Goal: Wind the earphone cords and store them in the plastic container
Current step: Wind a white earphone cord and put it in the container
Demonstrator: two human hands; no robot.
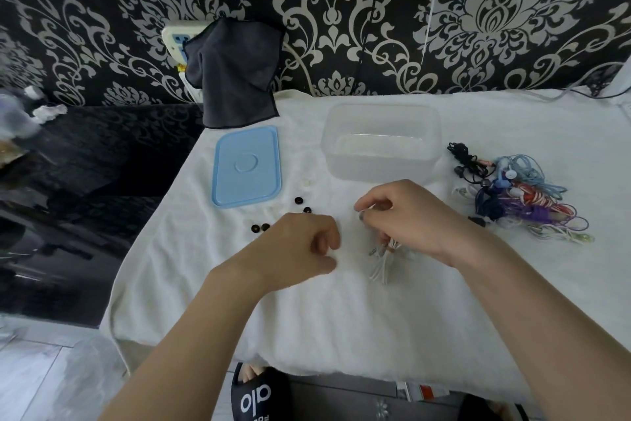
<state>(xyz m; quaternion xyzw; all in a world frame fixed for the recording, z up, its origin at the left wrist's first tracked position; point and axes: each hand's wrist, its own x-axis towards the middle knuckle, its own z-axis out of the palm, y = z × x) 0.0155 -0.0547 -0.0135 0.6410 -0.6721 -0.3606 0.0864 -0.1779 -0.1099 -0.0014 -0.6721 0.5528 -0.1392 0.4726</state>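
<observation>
The left hand [300,243] is hovering over the towel-covered desk [307,311], fingers curled, seemingly holding nothing. The right hand [409,216] is gripping a white earphone cord [382,263], fingers clamped on it. Farther back, the plastic container [380,142] is sitting open, tangled earphones [512,195] beside it.

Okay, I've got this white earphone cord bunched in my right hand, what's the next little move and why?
Probably lift the bundle across and drop it into the clear plastic container. Your right hand grips the white earphone cord already gathered into loops, the container sits open just beyond it with its blue lid off to the side, and your left hand holds nothing I can see.
</observation>
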